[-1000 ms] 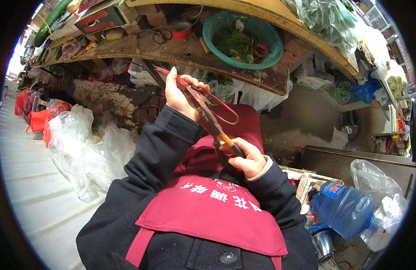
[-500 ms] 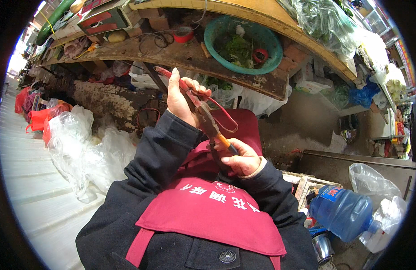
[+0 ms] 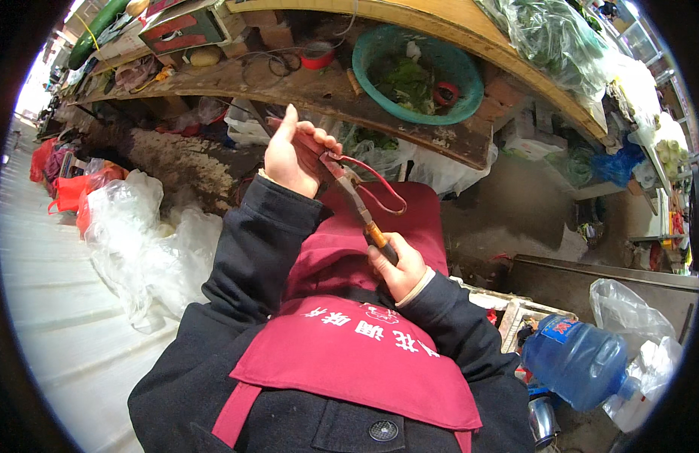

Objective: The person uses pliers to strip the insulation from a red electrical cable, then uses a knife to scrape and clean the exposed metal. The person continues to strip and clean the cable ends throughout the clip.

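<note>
My left hand (image 3: pixel 295 157) is raised above my lap, fingers curled round a red tool (image 3: pixel 311 143) with its thumb standing up. From it a thin red loop (image 3: pixel 382 183) bends out to the right. My right hand (image 3: pixel 401 267), lower and nearer my body, is closed on the orange-and-black handle (image 3: pixel 379 238) of a long, flat, dull-metal tool (image 3: pixel 352 198). This tool slants up to the left and meets or overlaps the red one. Where one ends and the other begins I cannot make out, nor their exact kind. Underneath lies my dark red apron (image 3: pixel 364 332).
Ahead, a worn wooden shelf (image 3: pixel 213 83) holds a green basin (image 3: pixel 364 87) with leaves and a red tape roll (image 3: pixel 317 56). White plastic bags (image 3: pixel 149 249) lie left. A blue water jug (image 3: pixel 574 359) lies on its side at right, beside a metal cabinet (image 3: pixel 614 283).
My right hand has shifted slightly and turned on the orange-and-black handle. Both hands keep their holds; the left sits a little lower. The view has moved slightly.
</note>
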Motion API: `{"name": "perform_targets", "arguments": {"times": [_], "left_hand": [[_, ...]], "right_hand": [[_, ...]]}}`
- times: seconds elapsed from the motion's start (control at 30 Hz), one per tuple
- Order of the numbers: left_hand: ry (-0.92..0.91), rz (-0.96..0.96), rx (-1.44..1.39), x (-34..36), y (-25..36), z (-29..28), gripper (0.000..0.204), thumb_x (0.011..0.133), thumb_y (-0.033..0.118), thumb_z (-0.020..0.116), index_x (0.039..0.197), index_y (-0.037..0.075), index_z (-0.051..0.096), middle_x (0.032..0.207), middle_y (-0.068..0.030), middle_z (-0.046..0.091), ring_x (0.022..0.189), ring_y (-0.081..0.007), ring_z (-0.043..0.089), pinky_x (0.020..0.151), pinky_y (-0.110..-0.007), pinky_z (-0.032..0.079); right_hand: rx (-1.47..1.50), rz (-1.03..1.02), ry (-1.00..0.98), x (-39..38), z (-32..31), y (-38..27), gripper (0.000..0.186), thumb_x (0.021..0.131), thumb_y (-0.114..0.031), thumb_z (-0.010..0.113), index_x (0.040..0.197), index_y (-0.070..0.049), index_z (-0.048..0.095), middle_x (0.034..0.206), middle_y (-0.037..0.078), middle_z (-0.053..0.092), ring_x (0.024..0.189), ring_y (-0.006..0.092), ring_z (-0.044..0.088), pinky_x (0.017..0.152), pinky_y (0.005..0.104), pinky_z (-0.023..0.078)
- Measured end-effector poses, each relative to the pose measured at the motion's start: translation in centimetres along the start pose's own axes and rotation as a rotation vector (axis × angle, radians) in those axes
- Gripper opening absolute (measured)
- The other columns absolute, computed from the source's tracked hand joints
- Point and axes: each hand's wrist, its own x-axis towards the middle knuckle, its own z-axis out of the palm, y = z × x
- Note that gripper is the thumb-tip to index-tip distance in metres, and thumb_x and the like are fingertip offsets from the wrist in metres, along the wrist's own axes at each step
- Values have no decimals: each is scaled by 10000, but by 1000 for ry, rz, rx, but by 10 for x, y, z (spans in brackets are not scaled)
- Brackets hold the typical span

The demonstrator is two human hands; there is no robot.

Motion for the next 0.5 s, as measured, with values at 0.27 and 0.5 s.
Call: {"name": "perform_targets", "arguments": {"times": [0.27,0.5], "left_hand": [[-107,71,-38,4,7,7,548,1104,522,475,685,175,405,628,45,345,543,-116,370,580,-305,392],[-26,55,2,-5,9,9,599,1110,546,431,634,188,377,577,60,328,498,-101,344,545,-288,371]], "right_hand": [[-56,-20,-18,-1,-2,10,421,1056,-289,646,1359,-3,589,1067,158,727,988,219,697,886,344,530],[141,75,-205,1,-15,6,399,1094,-276,585,1353,26,559,1158,102,705,1083,151,663,980,312,521]]}}
